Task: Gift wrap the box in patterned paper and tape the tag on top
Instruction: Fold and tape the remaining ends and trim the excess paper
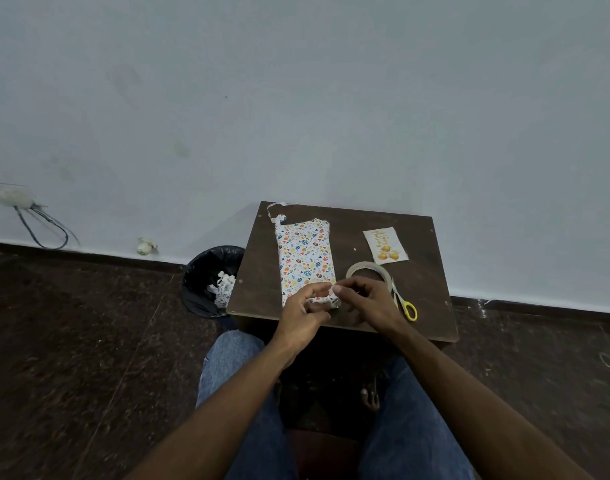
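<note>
The wrapped box [305,263], covered in paper printed with coloured eggs, lies lengthwise on the small dark counter [417,306]. Over its near end the left hand [305,311] and right hand [369,301] meet, each grip pinching a small piece of tape [332,288] between fingertips. The gift tag [385,246] lies apart to the right, beyond the tape roll [367,268] and yellow-handled scissors [404,303].

Both hands [334,299] are covering the wrapped box's [305,258] near end; tag [385,245] lettering is reading too small.
</note>
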{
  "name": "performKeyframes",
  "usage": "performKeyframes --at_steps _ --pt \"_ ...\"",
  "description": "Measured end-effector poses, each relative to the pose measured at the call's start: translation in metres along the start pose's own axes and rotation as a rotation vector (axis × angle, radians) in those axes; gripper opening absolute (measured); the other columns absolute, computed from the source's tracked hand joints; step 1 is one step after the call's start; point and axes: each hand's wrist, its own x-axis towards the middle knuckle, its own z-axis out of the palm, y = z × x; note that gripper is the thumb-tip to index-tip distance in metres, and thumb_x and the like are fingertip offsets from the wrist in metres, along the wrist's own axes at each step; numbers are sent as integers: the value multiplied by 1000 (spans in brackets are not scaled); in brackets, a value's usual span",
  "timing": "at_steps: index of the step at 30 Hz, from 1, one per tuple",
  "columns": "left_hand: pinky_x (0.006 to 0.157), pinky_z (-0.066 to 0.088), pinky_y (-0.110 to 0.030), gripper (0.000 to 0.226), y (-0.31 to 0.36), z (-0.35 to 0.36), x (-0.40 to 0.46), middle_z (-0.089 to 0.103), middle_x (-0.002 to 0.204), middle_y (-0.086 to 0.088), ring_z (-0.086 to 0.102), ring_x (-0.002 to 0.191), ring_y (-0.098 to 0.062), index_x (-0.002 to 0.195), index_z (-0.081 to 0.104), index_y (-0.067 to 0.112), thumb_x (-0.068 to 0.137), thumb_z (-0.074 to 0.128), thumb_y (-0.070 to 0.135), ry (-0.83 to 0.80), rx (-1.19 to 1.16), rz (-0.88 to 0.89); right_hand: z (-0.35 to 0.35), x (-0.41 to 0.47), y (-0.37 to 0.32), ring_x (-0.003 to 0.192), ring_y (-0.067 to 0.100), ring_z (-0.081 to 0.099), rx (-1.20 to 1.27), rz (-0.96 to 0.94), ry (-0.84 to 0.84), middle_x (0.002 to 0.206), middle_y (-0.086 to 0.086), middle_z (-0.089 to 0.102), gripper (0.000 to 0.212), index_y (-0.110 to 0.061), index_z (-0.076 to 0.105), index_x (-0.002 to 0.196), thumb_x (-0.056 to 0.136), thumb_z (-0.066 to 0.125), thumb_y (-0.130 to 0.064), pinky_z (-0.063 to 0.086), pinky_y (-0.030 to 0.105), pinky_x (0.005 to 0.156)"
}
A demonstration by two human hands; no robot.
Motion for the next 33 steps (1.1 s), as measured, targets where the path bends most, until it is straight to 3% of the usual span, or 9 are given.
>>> performKeyframes --at_steps 4,9,12,14,16,20,24,28,33 --pt "78 52 -17 56 0 -1 -1 63 120 1 68 93 -1 124 63 17 83 54 -19 0 9 17 6 4 6 52 10 55 17 35 5 59 -2 62 14 -7 71 80 90 72 -18 45 24 46" --pt "75 51 -15 50 -3 -4 1 64 120 -1 67 86 4 118 65 14 81 55 -18 5 81 57 4 2 11 53 14 55 30 42 -11 60 5 60 19 -9 69 73 90 71 -16 46 24 46" --pt "81 54 -27 49 -13 -4 4 62 111 5 63 89 -6 115 66 22 79 59 -11 101 283 157 -1 -1 18 50 12 52 -4 27 -16 58 1 58 18 -8 69 74 90 71 -14 44 23 45" --pt "85 53 -37 52 -16 -6 6 59 106 11 59 95 -12 124 61 26 80 61 -2 224 400 176 -6 -4 27 50 8 51 -97 -3 -4 56 -6 59 18 -12 69 72 90 72 -16 43 25 48" --pt "94 47 -40 55 -14 -10 9 57 118 9 52 113 -16 134 54 26 82 63 8 298 556 209 -12 -5 36 53 4 54 -251 -13 16 59 -9 63 17 -17 69 73 90 72 -18 46 27 54" --pt "114 22 -43 66 -19 -18 20 35 152 4 23 145 -19 150 34 29 89 61 30 91 1002 285 -17 -4 46 68 10 64 -471 7 27 71 -6 69 14 -18 71 78 90 70 -24 53 38 67" --pt "120 9 -53 79 -36 -21 25 1 164 6 -11 151 -17 156 12 32 92 59 38 -103 1097 165 -13 -1 44 73 11 62 -584 -31 -43 75 -10 66 13 -24 67 78 90 69 -26 51 38 69" --pt "119 7 -54 87 -40 -24 25 -8 164 8 -18 149 -16 156 3 34 91 60 39 -130 1150 183 -9 4 44 76 12 61 -667 -81 -61 84 -7 66 14 -16 72 87 91 68 -28 50 36 68" --pt "119 9 -55 91 -44 -27 28 -9 164 8 -19 149 -17 156 1 34 89 61 39 -146 1175 186 -6 11 47 80 11 59 -725 -74 -58 89 -7 66 15 -19 72 89 91 67 -32 48 32 67"
